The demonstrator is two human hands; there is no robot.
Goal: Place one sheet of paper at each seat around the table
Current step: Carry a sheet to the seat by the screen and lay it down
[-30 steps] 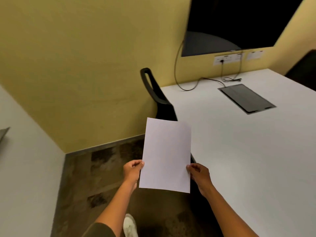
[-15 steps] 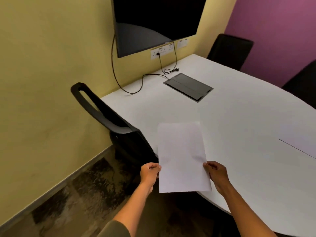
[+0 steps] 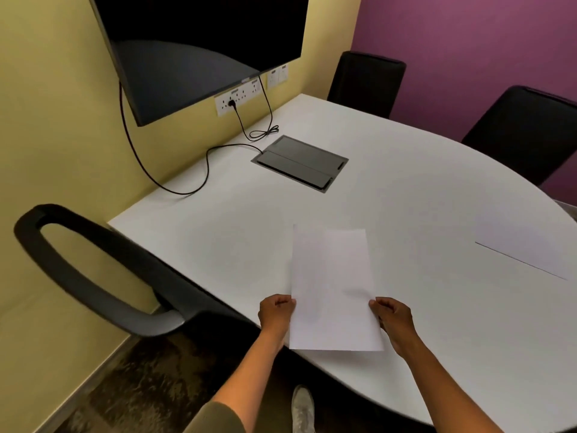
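Gripping sheet by side edges: left hand, right hand, both pinched shut, over table near edge; second sheet flat on table, far right.

view: has swung from the yellow wall and floor corner onto the table, which now fills the middle and right of the frame
sheet: now over the tabletop near its lower edge, no longer over the floor
second sheet: newly in sight, right edge
near chair: shifted from centre to lower left
far chairs: two newly visible, upper right
purple wall: newly in view
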